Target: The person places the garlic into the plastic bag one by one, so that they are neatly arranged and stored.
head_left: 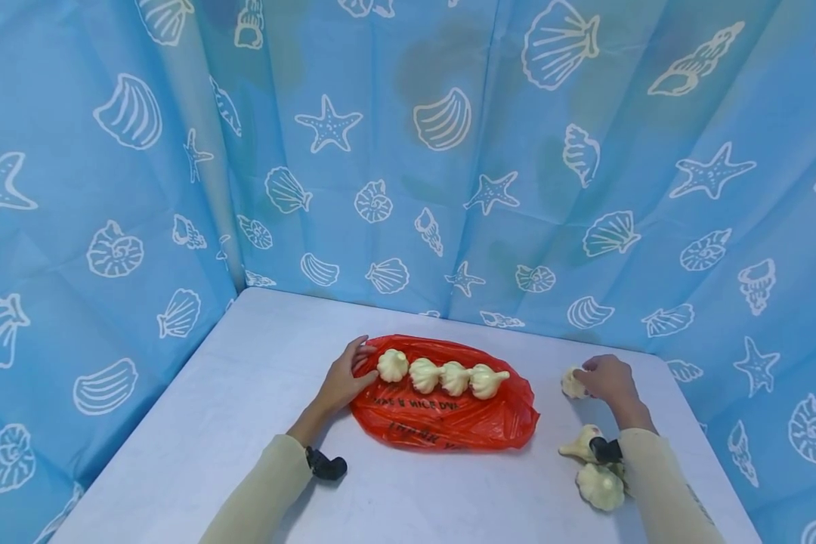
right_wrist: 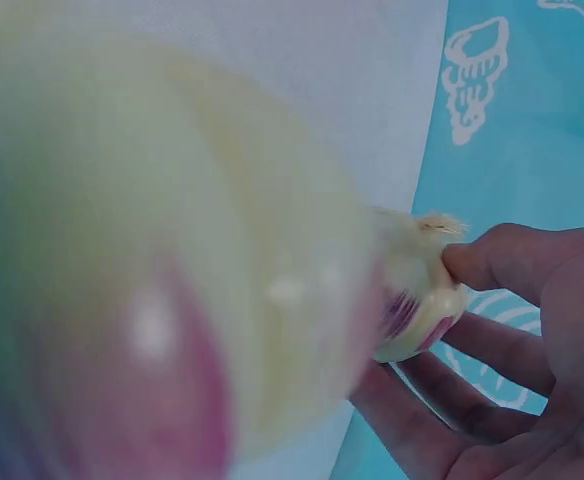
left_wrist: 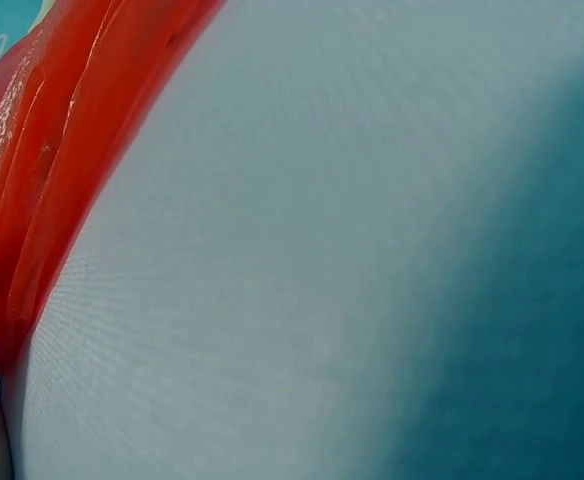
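A red plastic bag (head_left: 442, 431) lies flat on the white table, with a row of several garlic bulbs (head_left: 425, 375) on top of it. At the bag's left edge rests my left hand (head_left: 343, 378), its thumb and fingers spread apart and touching the plastic. My right hand (head_left: 610, 378) is off to the right of the bag, pinching a garlic bulb (right_wrist: 417, 290) between thumb and fingers. Under the right wrist sit more garlic bulbs (head_left: 600, 487), partly hidden by the sleeve; one looms large and blurred in the right wrist view.
A blue curtain (head_left: 394, 174) printed with white shells and starfish hangs behind and beside the white table (head_left: 197, 423). Each wrist carries a small black camera (head_left: 326, 465). The table's right edge runs close by the right arm.
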Demonstrator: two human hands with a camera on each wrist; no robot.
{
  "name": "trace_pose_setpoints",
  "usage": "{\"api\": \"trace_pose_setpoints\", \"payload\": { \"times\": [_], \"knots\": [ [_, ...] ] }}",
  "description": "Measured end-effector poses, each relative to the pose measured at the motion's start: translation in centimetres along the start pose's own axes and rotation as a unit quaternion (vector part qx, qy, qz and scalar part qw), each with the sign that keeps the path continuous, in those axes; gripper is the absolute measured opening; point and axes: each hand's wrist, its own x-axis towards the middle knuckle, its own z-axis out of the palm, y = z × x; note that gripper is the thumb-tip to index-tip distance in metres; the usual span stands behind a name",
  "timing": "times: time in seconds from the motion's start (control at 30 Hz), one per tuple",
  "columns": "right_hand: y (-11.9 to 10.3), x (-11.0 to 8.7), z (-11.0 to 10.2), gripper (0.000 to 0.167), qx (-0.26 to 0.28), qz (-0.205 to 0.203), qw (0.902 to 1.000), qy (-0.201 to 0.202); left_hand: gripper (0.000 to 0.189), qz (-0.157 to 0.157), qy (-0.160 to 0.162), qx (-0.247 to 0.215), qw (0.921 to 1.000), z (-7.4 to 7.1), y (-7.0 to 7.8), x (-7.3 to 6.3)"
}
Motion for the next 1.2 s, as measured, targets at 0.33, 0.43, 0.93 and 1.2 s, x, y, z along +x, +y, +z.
{"api": "trace_pose_setpoints", "payload": {
  "times": [0.33,0.43,0.93,1.2],
  "knots": [
    [-0.47,0.42,0.21,0.034,-0.025,-0.045,0.9987,0.006,0.078,-0.009,0.003,0.002,1.0,0.02,0.08,-0.07],
    [-0.16,0.51,0.14,0.037,-0.036,-0.057,0.9977,0.01,0.079,-0.008,0.005,0.003,1.0,-0.02,0.15,-0.16],
    [0.03,-0.12,-0.19,0.078,0.031,0.098,0.9906,-0.09,0.076,-0.001,-0.001,0.002,1.0,0.14,-0.02,-0.06],
    [0.22,0.4,-0.38,0.081,0.017,0.064,0.9944,-0.083,0.075,0.015,-0.004,0.007,0.9999,-0.09,-0.19,0.03]
  ]
}}
